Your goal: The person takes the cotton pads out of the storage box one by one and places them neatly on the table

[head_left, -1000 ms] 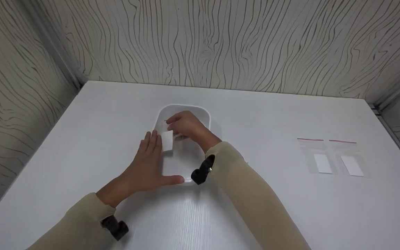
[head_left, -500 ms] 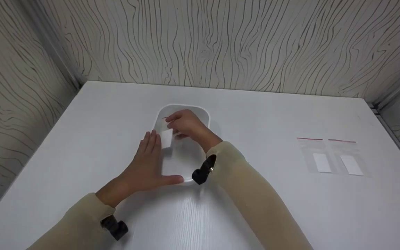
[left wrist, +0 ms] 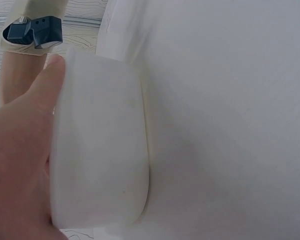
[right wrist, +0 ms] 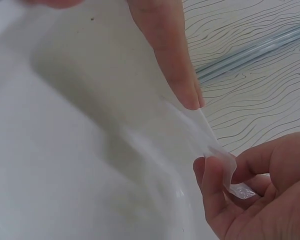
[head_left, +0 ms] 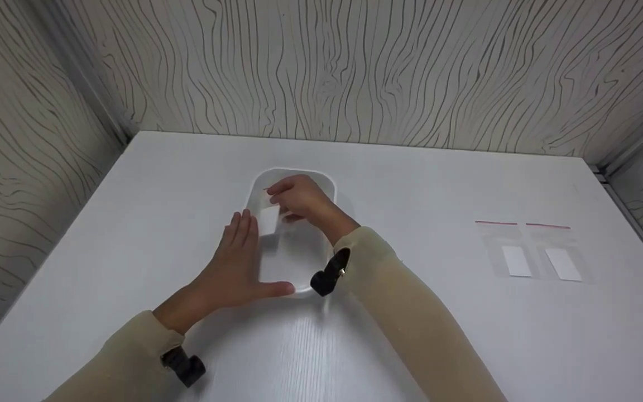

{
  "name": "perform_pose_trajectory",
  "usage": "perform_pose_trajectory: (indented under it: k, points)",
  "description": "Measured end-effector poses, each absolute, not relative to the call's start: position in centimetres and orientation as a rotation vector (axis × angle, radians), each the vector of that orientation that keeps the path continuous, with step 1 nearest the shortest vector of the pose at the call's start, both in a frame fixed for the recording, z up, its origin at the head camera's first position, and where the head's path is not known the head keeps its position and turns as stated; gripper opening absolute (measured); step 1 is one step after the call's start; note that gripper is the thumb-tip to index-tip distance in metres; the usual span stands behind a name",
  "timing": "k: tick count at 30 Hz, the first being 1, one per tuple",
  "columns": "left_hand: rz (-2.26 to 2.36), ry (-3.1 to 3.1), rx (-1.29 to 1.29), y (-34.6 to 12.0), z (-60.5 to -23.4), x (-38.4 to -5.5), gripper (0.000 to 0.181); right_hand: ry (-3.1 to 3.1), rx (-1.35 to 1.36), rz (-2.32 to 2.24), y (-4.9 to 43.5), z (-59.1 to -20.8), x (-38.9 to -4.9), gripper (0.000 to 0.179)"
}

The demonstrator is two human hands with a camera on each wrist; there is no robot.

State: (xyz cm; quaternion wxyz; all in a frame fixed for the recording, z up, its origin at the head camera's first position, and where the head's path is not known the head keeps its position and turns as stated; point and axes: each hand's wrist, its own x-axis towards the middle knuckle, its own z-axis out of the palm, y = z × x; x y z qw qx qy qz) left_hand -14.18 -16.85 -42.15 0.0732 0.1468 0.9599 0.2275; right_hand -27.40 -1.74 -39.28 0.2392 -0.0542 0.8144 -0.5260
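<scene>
A white rounded rectangular tub [head_left: 296, 262] stands on the table in the head view. My left hand [head_left: 232, 268] lies along its left rim with straight fingers, the thumb spread over the near edge; the left wrist view shows the hand [left wrist: 20, 150] against the tub's outer wall [left wrist: 100, 145]. Inside the tub, my right hand [head_left: 299, 198] pinches a small clear zip bag [head_left: 269, 219] with a red seal line and a white piece in it. In the right wrist view, fingertips of my right hand [right wrist: 275, 185] grip the crinkled plastic bag [right wrist: 229, 167].
Two similar zip bags, one on the left [head_left: 514, 254] and one on the right [head_left: 561, 257], lie side by side on the white table [head_left: 422, 201], each with a white piece inside. Wood-grain panels [head_left: 332, 72] stand behind and at the sides.
My right hand has shifted slightly up and away in the tub, and the bag's white piece has moved the same way. The left hand holds its place.
</scene>
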Motion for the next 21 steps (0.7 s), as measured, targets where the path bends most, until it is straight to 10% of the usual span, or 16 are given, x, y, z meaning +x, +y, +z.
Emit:
perform_pose_trajectory:
  k: [21]
  points:
    - [0.676,2.893,0.432,-16.81,-42.22,-14.20,0.136,2.202,-0.205,-1.525,-1.28,-38.99,-27.43,0.027]
